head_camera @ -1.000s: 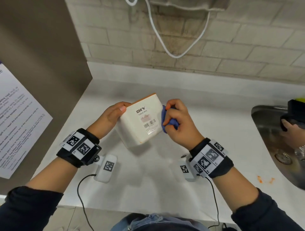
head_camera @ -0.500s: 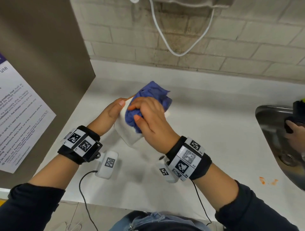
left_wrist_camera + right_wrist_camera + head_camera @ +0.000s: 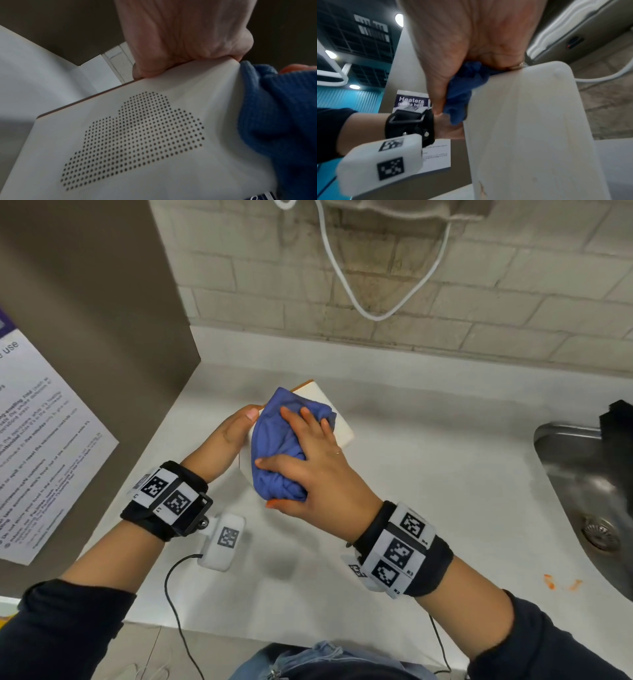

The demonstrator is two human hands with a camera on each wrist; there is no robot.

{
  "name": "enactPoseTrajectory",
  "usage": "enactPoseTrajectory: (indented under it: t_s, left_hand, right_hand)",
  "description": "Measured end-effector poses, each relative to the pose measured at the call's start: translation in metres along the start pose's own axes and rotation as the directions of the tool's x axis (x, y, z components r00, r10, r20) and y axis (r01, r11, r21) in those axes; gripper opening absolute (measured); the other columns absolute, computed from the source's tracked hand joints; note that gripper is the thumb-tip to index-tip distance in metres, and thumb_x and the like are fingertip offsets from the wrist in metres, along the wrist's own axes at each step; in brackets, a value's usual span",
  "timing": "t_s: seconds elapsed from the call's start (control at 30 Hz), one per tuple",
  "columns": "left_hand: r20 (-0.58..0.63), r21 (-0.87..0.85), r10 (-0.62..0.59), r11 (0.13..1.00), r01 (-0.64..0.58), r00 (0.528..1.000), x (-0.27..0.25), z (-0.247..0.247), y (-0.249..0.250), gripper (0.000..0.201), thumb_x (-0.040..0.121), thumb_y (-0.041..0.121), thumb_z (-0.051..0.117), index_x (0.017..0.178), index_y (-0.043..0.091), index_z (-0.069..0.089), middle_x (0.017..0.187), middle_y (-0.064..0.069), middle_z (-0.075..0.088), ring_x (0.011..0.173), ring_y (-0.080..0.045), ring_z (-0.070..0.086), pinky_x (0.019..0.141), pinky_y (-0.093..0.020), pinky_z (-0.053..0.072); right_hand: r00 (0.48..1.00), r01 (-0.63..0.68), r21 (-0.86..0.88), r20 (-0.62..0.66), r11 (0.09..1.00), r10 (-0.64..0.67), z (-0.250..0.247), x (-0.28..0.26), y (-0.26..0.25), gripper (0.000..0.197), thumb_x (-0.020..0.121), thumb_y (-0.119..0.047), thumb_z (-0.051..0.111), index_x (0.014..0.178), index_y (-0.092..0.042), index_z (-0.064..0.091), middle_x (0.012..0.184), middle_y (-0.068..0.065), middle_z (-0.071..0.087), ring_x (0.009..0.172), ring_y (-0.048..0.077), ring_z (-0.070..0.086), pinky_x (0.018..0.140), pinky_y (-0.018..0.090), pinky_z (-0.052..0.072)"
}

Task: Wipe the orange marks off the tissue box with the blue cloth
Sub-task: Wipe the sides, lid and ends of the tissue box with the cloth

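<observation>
Mid-wipe: right hand grip bunches the crumpled blue cloth and presses it on the white rectangular tissue box, held tilted above the pale grey desk by the left hand grip. Next, I'd judge: rub, lift, check for orange. Steel sink right of the box; orange smears on the desk beside it; brick wall behind.

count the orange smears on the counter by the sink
2: one orange smear and a second orange smear just right of it, both on the counter near the sink rim. More may lie hidden under the arms.
</observation>
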State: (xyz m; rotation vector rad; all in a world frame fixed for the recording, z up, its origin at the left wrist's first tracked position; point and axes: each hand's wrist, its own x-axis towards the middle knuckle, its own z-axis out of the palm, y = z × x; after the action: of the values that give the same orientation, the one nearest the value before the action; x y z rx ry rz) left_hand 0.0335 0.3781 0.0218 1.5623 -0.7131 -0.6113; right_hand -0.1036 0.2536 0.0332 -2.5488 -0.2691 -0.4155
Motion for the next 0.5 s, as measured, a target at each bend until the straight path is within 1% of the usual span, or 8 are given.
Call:
enactPoseTrajectory:
  t_s: [0.07, 0.13, 0.17, 0.23, 0.33, 0.4, 0.43, 0.5]
  left_hand:
    - [0.002, 0.016, 0.011, 1.000, -0.011, 1.000, 0.002, -0.002, -0.003, 0.037, 0.092, 0.043, 0.033, 0.112, 0.026, 0.060, 0.110, 0.012, 0.069, 0.111, -0.005, 0.058, 0.095, -0.022, 0.044]
    - [0.011, 0.029, 0.033, 0.999, -0.033, 0.999, 0.002, -0.004, -0.006, 0.047, 0.084, 0.056, 0.040, 0.114, 0.025, 0.060, 0.113, 0.007, 0.067, 0.113, -0.011, 0.058, 0.098, -0.027, 0.044]
    - [0.020, 0.030, 0.045, 0.999, -0.046, 0.999, 0.003, -0.004, -0.008, 0.050, 0.082, 0.060, 0.043, 0.113, 0.024, 0.061, 0.112, 0.006, 0.068, 0.111, -0.013, 0.059, 0.097, -0.028, 0.044]
    - [0.023, 0.038, 0.059, 0.997, -0.060, 0.998, 0.004, -0.002, -0.011, 0.046, 0.082, 0.056, 0.043, 0.109, 0.023, 0.061, 0.107, 0.009, 0.070, 0.105, -0.012, 0.061, 0.093, -0.026, 0.046]
    - [-0.003, 0.028, 0.058, 0.998, -0.058, 0.998, 0.003, 0.001, -0.011, 0.040, 0.078, 0.051, 0.042, 0.103, 0.028, 0.062, 0.101, 0.008, 0.070, 0.100, -0.010, 0.061, 0.090, -0.025, 0.046]
    - [-0.007, 0.032, 0.059, 0.998, -0.059, 0.998, 0.001, 0.003, -0.011, 0.035, 0.076, 0.052, 0.043, 0.097, 0.034, 0.064, 0.096, 0.012, 0.070, 0.095, -0.007, 0.061, 0.085, -0.020, 0.047]
    - [-0.004, 0.041, 0.061, 0.997, -0.061, 0.998, 0.000, 0.004, -0.011, 0.034, 0.076, 0.052, 0.043, 0.096, 0.035, 0.064, 0.095, 0.014, 0.070, 0.093, -0.005, 0.061, 0.082, -0.018, 0.047]
    - [-0.004, 0.064, 0.061, 0.996, -0.061, 0.998, -0.001, 0.007, -0.010, 0.036, 0.075, 0.054, 0.041, 0.098, 0.034, 0.062, 0.092, 0.016, 0.069, 0.087, 0.000, 0.060, 0.076, -0.013, 0.045]
  right_hand:
    - [0.998, 0.061, -0.020, 0.011, 0.998, -0.061, -0.001, -0.003, 0.004, 0.041, 0.074, -0.026, 0.076, 0.113, -0.022, 0.064, 0.148, 0.026, 0.027, 0.139, 0.044, 0.013, 0.114, 0.056, 0.009]
    - [0.987, 0.155, -0.015, 0.040, 0.988, -0.154, -0.005, -0.010, 0.013, 0.038, 0.078, -0.018, 0.073, 0.114, -0.020, 0.063, 0.147, 0.024, 0.031, 0.139, 0.043, 0.016, 0.113, 0.057, 0.014]
    - [0.977, 0.207, -0.018, 0.059, 0.978, -0.206, -0.008, -0.015, 0.020, 0.037, 0.079, -0.012, 0.070, 0.115, -0.019, 0.062, 0.146, 0.022, 0.034, 0.139, 0.042, 0.017, 0.113, 0.058, 0.016]
    - [0.956, 0.277, -0.009, 0.102, 0.961, -0.275, -0.014, -0.022, 0.032, 0.039, 0.081, -0.001, 0.064, 0.116, -0.017, 0.061, 0.145, 0.019, 0.038, 0.139, 0.039, 0.020, 0.114, 0.054, 0.018]
    - [0.949, 0.282, 0.012, 0.142, 0.959, -0.281, -0.025, -0.028, 0.044, 0.045, 0.081, 0.007, 0.058, 0.120, -0.017, 0.058, 0.145, 0.014, 0.039, 0.139, 0.031, 0.023, 0.117, 0.040, 0.016]
    - [0.955, 0.262, 0.023, 0.136, 0.965, -0.263, -0.031, -0.033, 0.049, 0.046, 0.082, 0.009, 0.051, 0.120, -0.016, 0.058, 0.144, 0.010, 0.038, 0.138, 0.027, 0.024, 0.117, 0.032, 0.013]
    - [0.961, 0.250, 0.030, 0.118, 0.968, -0.252, -0.034, -0.036, 0.051, 0.044, 0.083, 0.007, 0.048, 0.120, -0.014, 0.059, 0.143, 0.008, 0.037, 0.138, 0.026, 0.025, 0.117, 0.030, 0.013]
    - [0.976, 0.209, 0.060, 0.052, 0.976, -0.212, -0.039, -0.043, 0.059, 0.041, 0.084, 0.004, 0.043, 0.117, -0.013, 0.060, 0.143, 0.005, 0.038, 0.136, 0.024, 0.029, 0.115, 0.030, 0.020]
